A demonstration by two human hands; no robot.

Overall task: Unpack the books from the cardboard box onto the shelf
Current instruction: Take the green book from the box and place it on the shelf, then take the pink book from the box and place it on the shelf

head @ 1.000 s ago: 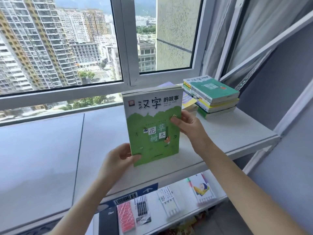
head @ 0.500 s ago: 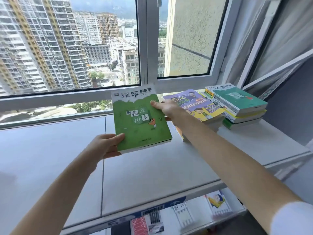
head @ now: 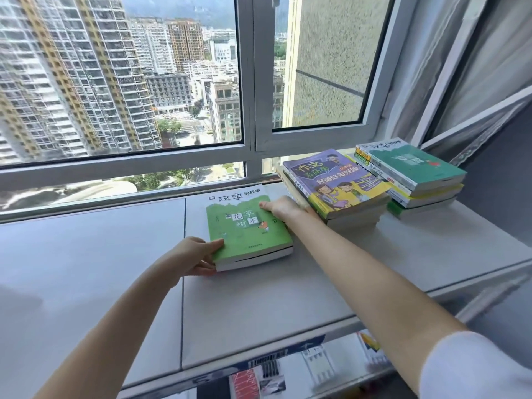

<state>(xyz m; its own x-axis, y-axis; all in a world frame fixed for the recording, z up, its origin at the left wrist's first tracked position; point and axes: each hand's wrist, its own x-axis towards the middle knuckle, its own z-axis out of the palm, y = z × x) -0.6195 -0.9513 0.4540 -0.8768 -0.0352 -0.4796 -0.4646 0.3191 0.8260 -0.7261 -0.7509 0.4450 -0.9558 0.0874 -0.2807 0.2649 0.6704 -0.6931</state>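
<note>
A pale shelf [head: 115, 269] runs under a wide window [head: 144, 82] facing tower blocks. The green book [head: 247, 226] lies flat near its centre. The left hand [head: 193, 254] pinches its 7 o'clock corner; the right hand [head: 280, 207] presses flat at 2 o'clock, beside two book stacks [head: 374, 182].

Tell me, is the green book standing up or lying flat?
Lying flat. The green book rests cover-up on the white shelf, both hands on it.
</note>
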